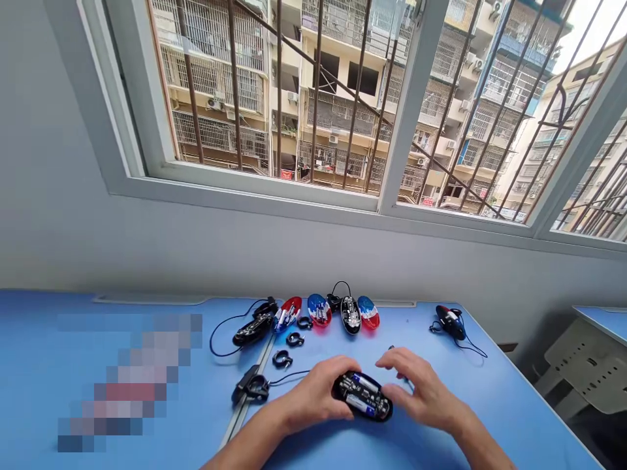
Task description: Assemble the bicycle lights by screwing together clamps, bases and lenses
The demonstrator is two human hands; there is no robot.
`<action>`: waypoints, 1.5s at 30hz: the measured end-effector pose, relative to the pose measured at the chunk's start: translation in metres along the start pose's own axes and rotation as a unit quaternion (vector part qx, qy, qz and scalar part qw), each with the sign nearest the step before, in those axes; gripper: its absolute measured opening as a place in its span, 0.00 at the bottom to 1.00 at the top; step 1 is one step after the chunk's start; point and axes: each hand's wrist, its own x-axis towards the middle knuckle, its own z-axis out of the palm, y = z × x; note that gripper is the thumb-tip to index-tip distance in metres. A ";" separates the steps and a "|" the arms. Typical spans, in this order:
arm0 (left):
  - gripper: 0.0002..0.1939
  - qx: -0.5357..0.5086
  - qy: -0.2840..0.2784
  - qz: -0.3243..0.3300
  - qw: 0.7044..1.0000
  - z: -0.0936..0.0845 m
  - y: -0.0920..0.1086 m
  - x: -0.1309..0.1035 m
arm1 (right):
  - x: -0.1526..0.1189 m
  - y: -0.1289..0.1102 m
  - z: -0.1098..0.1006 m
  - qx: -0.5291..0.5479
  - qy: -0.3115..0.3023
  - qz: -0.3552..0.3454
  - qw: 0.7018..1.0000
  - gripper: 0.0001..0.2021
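My left hand (326, 395) grips the left end of a black oval housing (353, 402), thumb on the near side and fingers on the far side. Its open face shows a circuit board and two blue-and-silver batteries. At the other end, the thumb of my right hand (425, 391) is at the rim, the fingers spread and curved above the desk. A dark, thin item partly shows behind those fingers; I cannot make out its kind. A black cord runs left from behind my left hand to a black ring clamp (257, 388) with a block beside it.
On the blue desk (490, 405), three loose clamp rings (282, 359) lie beyond my left hand. Red-and-blue oval shells (319, 310) and black corded units (351, 314) stand along the back. Another corded unit (449, 322) lies at right. A blurred patch covers the left.
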 end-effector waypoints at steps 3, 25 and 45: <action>0.22 -0.014 0.005 0.011 1.000 0.002 -0.002 0.001 | 0.012 -0.003 0.003 -0.016 0.023 -0.054 0.998 0.18; 0.22 -0.131 -0.051 -0.059 0.988 0.004 0.000 0.005 | 0.011 0.007 0.037 -0.027 0.045 -0.083 0.995 0.18; 0.20 -0.037 -0.062 -0.024 0.997 0.007 0.000 0.006 | 0.016 -0.001 0.030 -0.083 0.004 -0.093 0.992 0.18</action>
